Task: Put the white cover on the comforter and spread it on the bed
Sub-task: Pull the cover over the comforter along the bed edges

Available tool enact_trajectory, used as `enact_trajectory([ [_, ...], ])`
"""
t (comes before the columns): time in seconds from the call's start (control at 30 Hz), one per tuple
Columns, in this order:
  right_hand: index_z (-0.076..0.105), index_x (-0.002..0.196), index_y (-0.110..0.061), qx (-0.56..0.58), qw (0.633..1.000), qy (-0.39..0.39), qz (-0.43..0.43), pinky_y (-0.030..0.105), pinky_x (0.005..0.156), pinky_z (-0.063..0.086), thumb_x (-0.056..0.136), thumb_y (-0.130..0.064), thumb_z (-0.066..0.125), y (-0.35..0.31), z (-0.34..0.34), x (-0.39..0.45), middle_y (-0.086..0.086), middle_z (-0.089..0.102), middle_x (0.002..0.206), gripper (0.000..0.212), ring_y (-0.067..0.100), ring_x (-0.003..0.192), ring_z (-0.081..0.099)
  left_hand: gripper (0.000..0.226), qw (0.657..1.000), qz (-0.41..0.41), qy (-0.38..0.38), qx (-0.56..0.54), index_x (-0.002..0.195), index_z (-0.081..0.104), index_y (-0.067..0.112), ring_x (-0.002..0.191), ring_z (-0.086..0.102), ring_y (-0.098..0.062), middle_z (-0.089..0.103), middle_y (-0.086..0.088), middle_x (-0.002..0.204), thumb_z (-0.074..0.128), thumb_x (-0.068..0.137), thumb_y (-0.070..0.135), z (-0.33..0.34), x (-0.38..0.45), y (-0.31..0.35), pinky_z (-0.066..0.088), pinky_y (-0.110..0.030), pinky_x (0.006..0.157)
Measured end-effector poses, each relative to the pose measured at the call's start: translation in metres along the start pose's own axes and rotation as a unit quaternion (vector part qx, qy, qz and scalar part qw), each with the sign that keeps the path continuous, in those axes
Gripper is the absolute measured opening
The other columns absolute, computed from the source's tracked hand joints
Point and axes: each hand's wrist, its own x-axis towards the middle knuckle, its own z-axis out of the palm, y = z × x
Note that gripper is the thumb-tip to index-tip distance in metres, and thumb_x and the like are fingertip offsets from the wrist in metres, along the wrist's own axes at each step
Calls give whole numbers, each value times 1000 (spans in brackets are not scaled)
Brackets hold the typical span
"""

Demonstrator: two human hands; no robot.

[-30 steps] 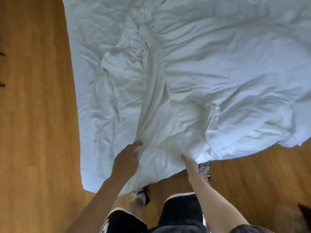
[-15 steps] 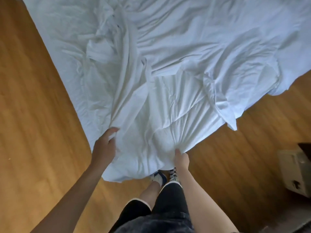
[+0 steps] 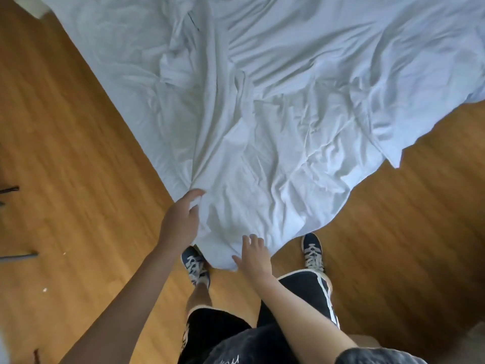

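At my feet, left hand [image 3: 181,219] grips the cover [image 3: 262,158] corner; right hand [image 3: 253,254], fingers spread, rests on it. Next I need the opening.

- A home room, likely a bedroom: rumpled white bedding [image 3: 288,106] spreads across a warm wood-plank floor [image 3: 65,153].
- A person in dark shorts [image 3: 217,329] and navy sneakers [image 3: 195,266] stands at its near corner.
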Motion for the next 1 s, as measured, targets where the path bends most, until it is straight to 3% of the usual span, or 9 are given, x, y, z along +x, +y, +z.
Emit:
enact_trajectory([
  [0.17, 24, 149, -5, -32, 995, 48, 82, 54, 103, 39, 79, -40, 73, -28, 51, 73, 28, 34, 146, 93, 46, 133, 36, 41, 996, 32, -82, 20, 127, 55, 33, 91, 61, -39, 61, -24, 115, 37, 100, 9, -6, 32, -66, 47, -38, 58],
  [0.3, 44, 124, 5, -98, 976, 159, 115, 40, 53, 54, 74, 6, 45, -25, 62, 109, 23, 61, 95, 51, 39, 76, 62, 40, 995, 55, -85, 3, 121, 56, 35, 62, 56, -16, 61, -24, 111, 38, 100, 6, -20, 47, -113, 35, -15, 45],
  [0.47, 58, 115, 4, 2, 986, 141, 92, 42, 65, 51, 83, 8, 52, -46, 59, 83, 21, 64, 91, 32, 39, 79, 66, 45, 994, 62, -87, -12, 128, 58, 27, 94, 56, -47, 53, -33, 122, 36, 98, 1, -49, 56, -132, 48, -43, 61],
  [0.57, 64, 85, -2, -4, 989, 120, 81, 30, 39, 43, 49, 8, 81, -88, 70, 53, 8, 57, 61, 41, 27, 48, 59, 45, 992, 64, -92, -63, 124, 60, 26, 63, 62, -10, 54, -33, 119, 36, 97, 0, -54, 49, -133, 48, -26, 54],
  [0.67, 59, 109, -1, -5, 992, 88, 89, 34, 68, 52, 75, 5, 67, -94, 58, 43, 14, 61, 98, 35, 29, 85, 64, 46, 988, 58, -96, -108, 113, 60, 38, 52, 48, -4, 61, -14, 119, 37, 97, 2, -44, 39, -135, 42, -14, 54],
  [0.73, 52, 128, -5, 144, 981, -23, 127, 34, 93, 46, 94, -7, 51, -95, 53, 36, 12, 51, 130, 34, 27, 116, 54, 45, 985, 36, -90, -140, 114, 60, 38, 92, 63, -21, 61, 6, 123, 38, 96, 3, -39, 29, -128, 51, -28, 85],
  [0.8, 49, 137, -10, 445, 877, 25, 181, 30, 100, 41, 98, -27, 52, -110, 40, 24, 6, 50, 138, 43, 20, 124, 50, 44, 984, 38, -84, -154, 118, 60, 34, 120, 53, -28, 55, 28, 120, 39, 97, 3, -36, 14, -115, 43, -42, 105],
  [0.93, 54, 129, -13, 829, 529, 5, 182, 35, 93, 50, 92, -58, 49, -134, -15, 37, 7, 63, 122, 58, 21, 106, 63, 40, 987, 136, -39, -83, 120, 59, 29, 116, 53, 0, 60, 17, 121, 44, 97, 0, -39, -26, -102, 44, -13, 94],
  [1.0, 53, 133, -12, 872, 473, -8, 126, 36, 98, 49, 85, -66, 54, -133, -55, 55, 7, 63, 126, 73, 21, 109, 63, 35, 980, 200, 7, -7, 122, 59, 24, 101, 61, -8, 65, 9, 113, 53, 94, 3, -41, -44, -111, 47, -17, 78],
])
